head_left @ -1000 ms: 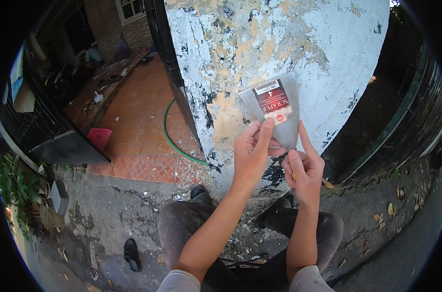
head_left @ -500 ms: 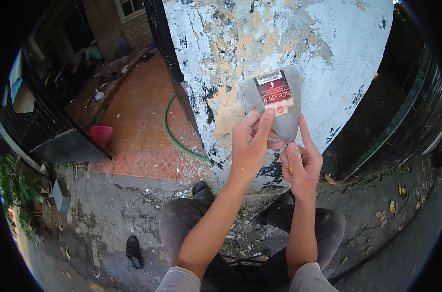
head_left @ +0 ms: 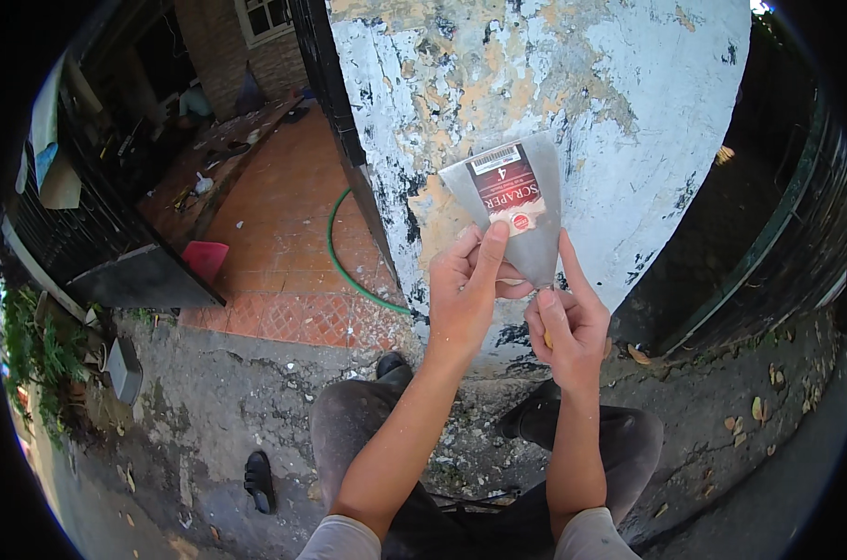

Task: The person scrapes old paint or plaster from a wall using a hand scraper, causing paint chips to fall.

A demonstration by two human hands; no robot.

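A wide metal scraper [head_left: 534, 245] is held up between my two hands, its broad blade edge pointing away from me. A red and white label covers the middle of the blade. My left hand [head_left: 470, 280] pinches the blade's left side, thumb on the label and fingers behind. My right hand [head_left: 571, 327] is closed round the handle, with its index finger stretched along the blade's right edge. Only a sliver of yellow handle shows between the right fingers. Behind the scraper stands a wall [head_left: 619, 56] with peeling white paint and bare tan patches.
A green hose [head_left: 334, 245] curves over the orange tiled floor [head_left: 274, 224] at left. Nearby are an open dark gate [head_left: 116, 233] and a pink dustpan-like piece [head_left: 205, 259]. A black sandal [head_left: 258, 483] lies on the rough ground, and a grey box [head_left: 123, 371] stands farther left.
Both hands and the scraper have shifted slightly left and down in the picture. The grip looks the same, while the surroundings have slid a little to the right.
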